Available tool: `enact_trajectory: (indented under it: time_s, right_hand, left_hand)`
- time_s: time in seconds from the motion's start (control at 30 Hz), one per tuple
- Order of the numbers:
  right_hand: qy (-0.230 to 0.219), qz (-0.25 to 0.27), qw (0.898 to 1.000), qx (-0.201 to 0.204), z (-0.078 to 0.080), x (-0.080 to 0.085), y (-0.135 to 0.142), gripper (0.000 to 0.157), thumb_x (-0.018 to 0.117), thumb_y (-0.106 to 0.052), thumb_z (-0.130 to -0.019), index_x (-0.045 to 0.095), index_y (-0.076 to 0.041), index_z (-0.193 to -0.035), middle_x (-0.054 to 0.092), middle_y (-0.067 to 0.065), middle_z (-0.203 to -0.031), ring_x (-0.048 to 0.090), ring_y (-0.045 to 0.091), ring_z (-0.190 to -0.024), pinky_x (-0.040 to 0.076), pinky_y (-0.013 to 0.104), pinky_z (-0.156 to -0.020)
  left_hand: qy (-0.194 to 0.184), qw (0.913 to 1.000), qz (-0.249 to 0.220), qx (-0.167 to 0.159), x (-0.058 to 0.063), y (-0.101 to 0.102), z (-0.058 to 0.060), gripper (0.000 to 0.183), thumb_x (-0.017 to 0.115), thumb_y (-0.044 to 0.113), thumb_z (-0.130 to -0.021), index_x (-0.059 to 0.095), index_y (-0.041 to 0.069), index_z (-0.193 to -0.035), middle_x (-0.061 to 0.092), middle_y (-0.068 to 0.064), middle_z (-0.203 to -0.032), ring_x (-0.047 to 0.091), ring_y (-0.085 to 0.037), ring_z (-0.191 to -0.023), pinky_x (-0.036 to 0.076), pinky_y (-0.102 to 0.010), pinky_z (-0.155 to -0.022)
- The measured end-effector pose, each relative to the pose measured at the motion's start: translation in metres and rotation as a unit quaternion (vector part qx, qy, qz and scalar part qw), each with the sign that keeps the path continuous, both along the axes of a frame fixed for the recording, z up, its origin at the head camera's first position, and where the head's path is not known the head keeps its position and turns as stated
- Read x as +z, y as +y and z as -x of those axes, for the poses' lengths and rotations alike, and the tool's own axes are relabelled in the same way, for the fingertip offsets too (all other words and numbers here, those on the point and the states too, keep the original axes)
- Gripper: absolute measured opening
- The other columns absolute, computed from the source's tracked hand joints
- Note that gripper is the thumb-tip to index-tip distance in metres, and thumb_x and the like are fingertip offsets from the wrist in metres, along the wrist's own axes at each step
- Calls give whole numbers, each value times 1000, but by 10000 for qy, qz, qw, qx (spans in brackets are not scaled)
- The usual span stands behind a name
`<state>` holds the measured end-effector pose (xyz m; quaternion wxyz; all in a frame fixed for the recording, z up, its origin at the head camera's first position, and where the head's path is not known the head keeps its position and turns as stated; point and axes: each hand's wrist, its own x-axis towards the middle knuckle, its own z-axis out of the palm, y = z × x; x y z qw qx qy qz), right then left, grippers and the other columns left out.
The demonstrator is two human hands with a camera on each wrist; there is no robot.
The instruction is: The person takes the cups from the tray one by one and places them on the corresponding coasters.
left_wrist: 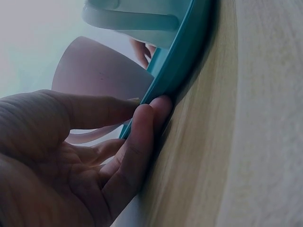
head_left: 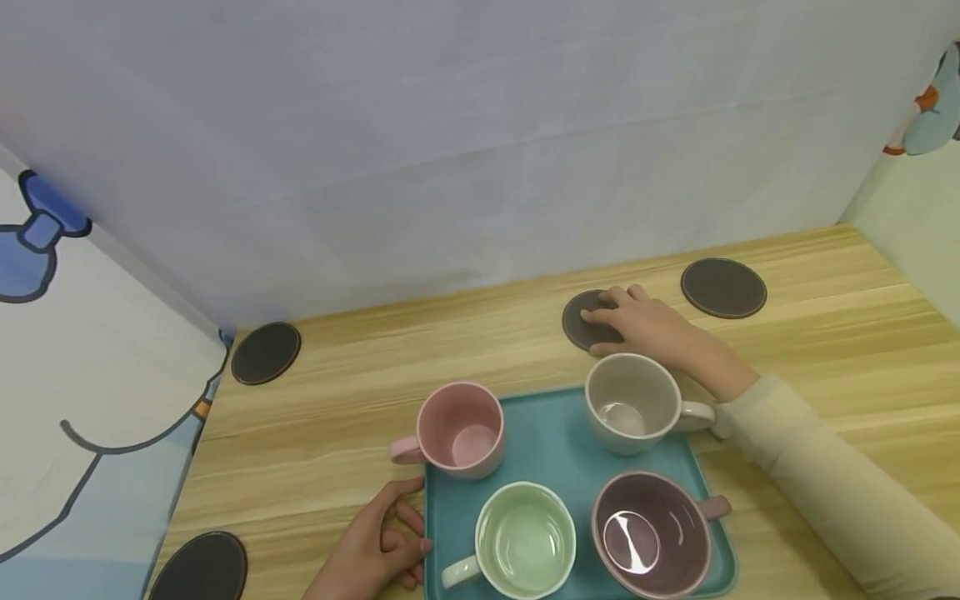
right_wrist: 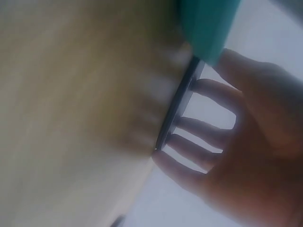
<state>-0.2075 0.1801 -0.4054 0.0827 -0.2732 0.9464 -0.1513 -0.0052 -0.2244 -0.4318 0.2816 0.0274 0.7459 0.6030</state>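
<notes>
A teal tray (head_left: 551, 429) carries a pink mug (head_left: 483, 450) at its far left corner, a light grey mug (head_left: 633, 400) at far right, a pale green mug (head_left: 525, 542) and a mauve mug (head_left: 652, 533) nearer. My left hand (head_left: 367, 542) holds the tray's left edge; in the left wrist view the thumb lies on the rim (left_wrist: 173, 71) with fingertips beneath it. Behind the light grey mug, my right hand (head_left: 648, 329) rests its spread fingers on a dark round coaster (head_left: 576, 325), seen edge-on in the right wrist view. The thumb is close to the tray's corner there.
More dark coasters lie on the wooden table (head_left: 330, 433): one at back right (head_left: 723, 287), one at back left (head_left: 266, 353), one at front left (head_left: 201, 568). A pale cloth wall (head_left: 480, 167) rises along the table's back edge.
</notes>
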Motion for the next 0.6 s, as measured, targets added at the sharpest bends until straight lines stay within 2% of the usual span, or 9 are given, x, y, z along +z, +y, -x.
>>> enact_trajectory:
  time_s: [0.37,0.6]
  right_hand:
    - [92,-128,9990,407,1,-1,4,61,67,-34,-102,49,-11,-156,37,33,-160,42,54,-141,45,70,-109]
    - [-41,-198,9981,578,5,-3,1,61,62,-32,-105,43,-10,-159,31,34,-164,34,55,-147,41,71,-114]
  left_hand:
    - [37,9999,-75,-82,-1,-3,0,79,73,7,-96,26,-8,-158,54,-14,-107,71,-10,-69,63,-27,-62]
    - [-86,9999,-92,-72,-4,-3,-3,79,72,7,-96,25,-8,-158,54,-13,-107,71,-10,-70,63,-26,-63]
